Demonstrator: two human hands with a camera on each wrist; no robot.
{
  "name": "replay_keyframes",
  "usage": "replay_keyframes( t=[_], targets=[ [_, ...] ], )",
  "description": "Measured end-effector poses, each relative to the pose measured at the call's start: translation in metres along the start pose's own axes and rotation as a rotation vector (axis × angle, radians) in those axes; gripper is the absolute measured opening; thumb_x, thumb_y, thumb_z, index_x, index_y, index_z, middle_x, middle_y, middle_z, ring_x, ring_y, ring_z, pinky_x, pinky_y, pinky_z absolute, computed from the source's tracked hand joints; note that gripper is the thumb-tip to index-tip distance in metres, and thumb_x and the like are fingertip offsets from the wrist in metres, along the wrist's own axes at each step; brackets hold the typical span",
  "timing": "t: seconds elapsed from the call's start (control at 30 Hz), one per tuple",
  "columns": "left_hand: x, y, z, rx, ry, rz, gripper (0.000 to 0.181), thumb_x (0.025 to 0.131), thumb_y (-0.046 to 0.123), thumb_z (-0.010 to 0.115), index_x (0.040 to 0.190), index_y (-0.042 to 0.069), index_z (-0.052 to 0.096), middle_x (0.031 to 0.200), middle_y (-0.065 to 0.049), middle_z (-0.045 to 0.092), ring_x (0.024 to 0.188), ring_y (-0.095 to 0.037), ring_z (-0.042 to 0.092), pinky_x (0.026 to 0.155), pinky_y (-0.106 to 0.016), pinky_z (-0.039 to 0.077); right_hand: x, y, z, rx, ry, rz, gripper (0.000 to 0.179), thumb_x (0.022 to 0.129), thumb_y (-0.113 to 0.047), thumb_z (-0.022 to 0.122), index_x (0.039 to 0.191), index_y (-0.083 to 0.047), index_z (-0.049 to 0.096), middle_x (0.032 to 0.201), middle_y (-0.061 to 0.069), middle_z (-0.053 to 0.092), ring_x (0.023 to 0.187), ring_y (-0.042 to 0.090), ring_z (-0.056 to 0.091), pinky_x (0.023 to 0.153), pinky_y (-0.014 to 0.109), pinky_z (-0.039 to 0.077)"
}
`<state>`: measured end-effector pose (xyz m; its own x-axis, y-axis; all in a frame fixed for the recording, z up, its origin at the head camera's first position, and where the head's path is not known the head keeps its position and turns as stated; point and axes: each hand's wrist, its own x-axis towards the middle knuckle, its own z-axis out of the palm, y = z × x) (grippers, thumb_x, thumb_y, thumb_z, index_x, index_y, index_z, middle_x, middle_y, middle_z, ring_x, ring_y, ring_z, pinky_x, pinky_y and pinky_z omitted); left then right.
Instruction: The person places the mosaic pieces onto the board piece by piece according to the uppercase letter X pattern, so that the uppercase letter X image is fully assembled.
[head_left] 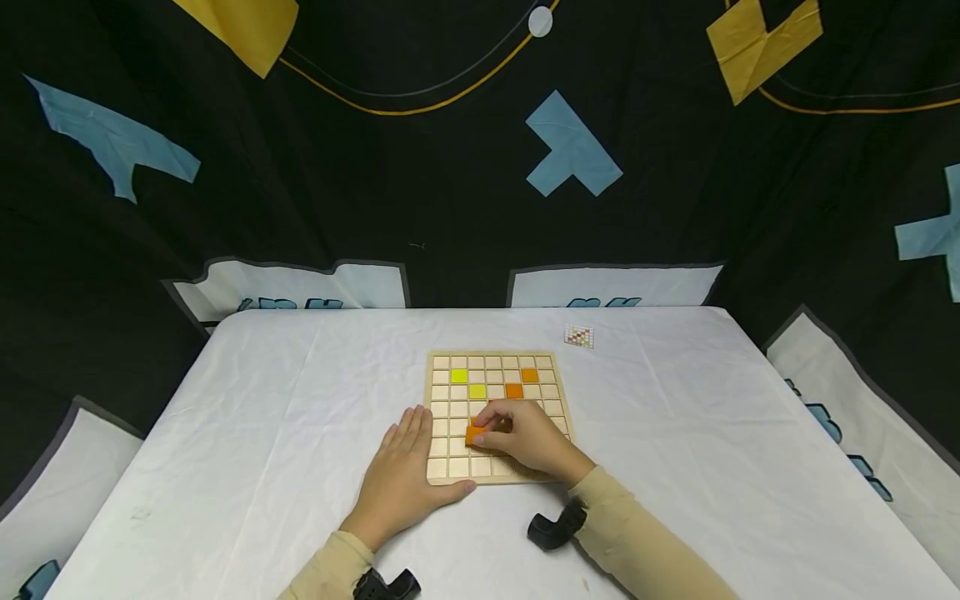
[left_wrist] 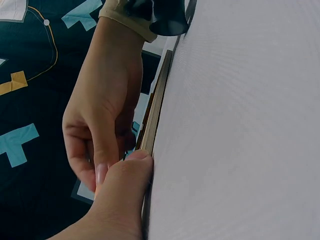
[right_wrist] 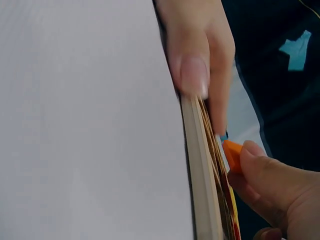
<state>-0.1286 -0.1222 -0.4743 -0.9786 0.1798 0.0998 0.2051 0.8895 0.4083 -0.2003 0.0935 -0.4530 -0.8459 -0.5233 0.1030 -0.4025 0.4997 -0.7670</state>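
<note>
A square wooden board [head_left: 459, 467] with a grid of pale cells lies on the white-covered table. My right hand [head_left: 525, 437] pinches an orange square tile [head_left: 472, 435] between thumb and fingers, low over the left half of the grid. In the right wrist view that tile [right_wrist: 232, 156] is tilted, one corner close to the board's surface. My left hand [head_left: 405, 475] lies against the board's left side with straight fingers, its thumb at the near edge. Two yellow tiles [head_left: 459, 376] and some orange tiles [head_left: 529, 375] sit in the grid; my right hand hides part of it.
A small card [head_left: 579, 336] with a coloured grid pattern lies beyond the board's far right corner. White cloth [head_left: 262, 417] covers the table around the board. A dark curtain [head_left: 465, 183] with blue and yellow shapes hangs behind the table's far edge.
</note>
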Motion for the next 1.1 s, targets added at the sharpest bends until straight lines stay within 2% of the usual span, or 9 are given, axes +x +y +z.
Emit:
replay_keyframes(
  t=[0.13, 0.33, 0.57, 0.87, 1.1],
  targets=[
    [0.0, 0.0, 0.001, 0.002, 0.007, 0.007, 0.124, 0.074, 0.082, 0.061, 0.154, -0.006, 0.024, 0.163, -0.021, 0.022, 0.154, -0.034, 0.017, 0.125, -0.051, 0.017, 0.004, -0.004, 0.008, -0.017, -0.008, -0.072, 0.011, 0.084, -0.027, 0.08, 0.092, -0.023, 0.073, 0.082, -0.014, 0.068, 0.077, 0.002, 0.06, 0.07, 0.021, 0.05],
    [0.0, -0.001, 0.001, 0.002, 0.009, 0.009, 0.124, 0.074, 0.082, 0.06, 0.154, -0.007, 0.024, 0.162, -0.021, 0.022, 0.154, -0.034, 0.016, 0.125, -0.052, 0.017, 0.005, -0.007, 0.014, -0.124, -0.004, -0.135, 0.014, 0.084, -0.029, 0.079, 0.096, -0.022, 0.076, 0.087, -0.016, 0.07, 0.082, 0.004, 0.054, 0.076, 0.022, 0.044],
    [0.0, -0.001, 0.001, 0.001, 0.008, 0.011, 0.124, 0.074, 0.083, 0.059, 0.154, -0.006, 0.024, 0.162, -0.022, 0.023, 0.154, -0.034, 0.016, 0.125, -0.052, 0.017, 0.005, -0.007, 0.017, -0.169, 0.009, -0.148, 0.013, 0.084, -0.031, 0.079, 0.094, -0.023, 0.077, 0.091, -0.016, 0.068, 0.085, 0.007, 0.051, 0.076, 0.022, 0.041],
    [-0.001, -0.001, 0.001, -0.002, 0.011, 0.008, 0.125, 0.074, 0.083, 0.06, 0.154, -0.007, 0.024, 0.162, -0.022, 0.022, 0.154, -0.034, 0.017, 0.125, -0.052, 0.017, 0.004, -0.01, 0.016, -0.253, -0.004, -0.147, 0.011, 0.083, -0.033, 0.08, 0.088, -0.024, 0.082, 0.086, -0.017, 0.06, 0.083, 0.004, 0.045, 0.076, 0.022, 0.038],
    [-0.002, -0.001, 0.003, 0.005, 0.017, 0.011, 0.125, 0.074, 0.084, 0.059, 0.153, -0.006, 0.026, 0.162, -0.021, 0.023, 0.154, -0.034, 0.018, 0.125, -0.052, 0.017, -0.002, -0.008, 0.015, -0.237, 0.009, -0.145, 0.009, 0.082, -0.031, 0.082, 0.087, -0.024, 0.082, 0.084, -0.018, 0.057, 0.081, 0.004, 0.042, 0.072, 0.021, 0.036]
  ],
)
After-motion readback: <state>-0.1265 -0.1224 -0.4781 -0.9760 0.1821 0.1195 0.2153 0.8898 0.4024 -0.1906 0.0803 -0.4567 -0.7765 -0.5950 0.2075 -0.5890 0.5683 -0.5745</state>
